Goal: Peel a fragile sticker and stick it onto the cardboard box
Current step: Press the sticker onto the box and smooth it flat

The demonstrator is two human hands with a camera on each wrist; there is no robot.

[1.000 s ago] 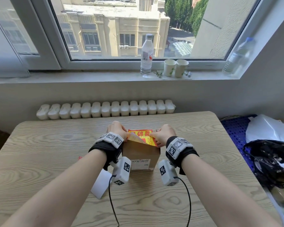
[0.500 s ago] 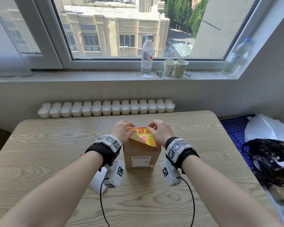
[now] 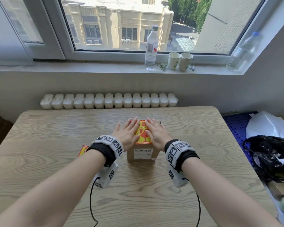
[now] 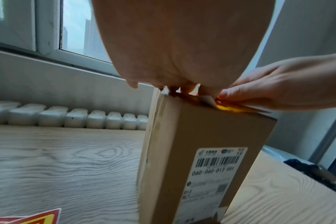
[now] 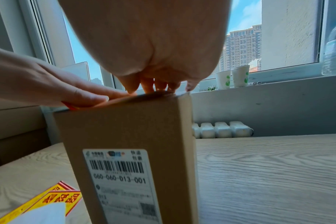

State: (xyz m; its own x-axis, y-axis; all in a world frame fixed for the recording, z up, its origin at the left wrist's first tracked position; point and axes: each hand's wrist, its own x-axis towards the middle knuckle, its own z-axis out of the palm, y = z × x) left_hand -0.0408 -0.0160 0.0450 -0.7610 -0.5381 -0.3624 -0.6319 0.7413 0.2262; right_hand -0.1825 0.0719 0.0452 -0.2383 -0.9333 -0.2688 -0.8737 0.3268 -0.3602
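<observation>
My left hand [image 3: 127,134] and my right hand [image 3: 156,132] lie flat, fingers straight and released, pressing the red and yellow fragile sticker [image 3: 142,134] down onto the top face of the small brown cardboard box [image 3: 142,155]. The sticker shows between my two hands, its near edge at the box's front rim. The box stands upright near the middle of the light wood-grain desk [image 3: 56,128], a white barcode label [image 3: 143,153] on its near side. More red and yellow stickers [image 3: 83,150] lie on the desk left of the box.
</observation>
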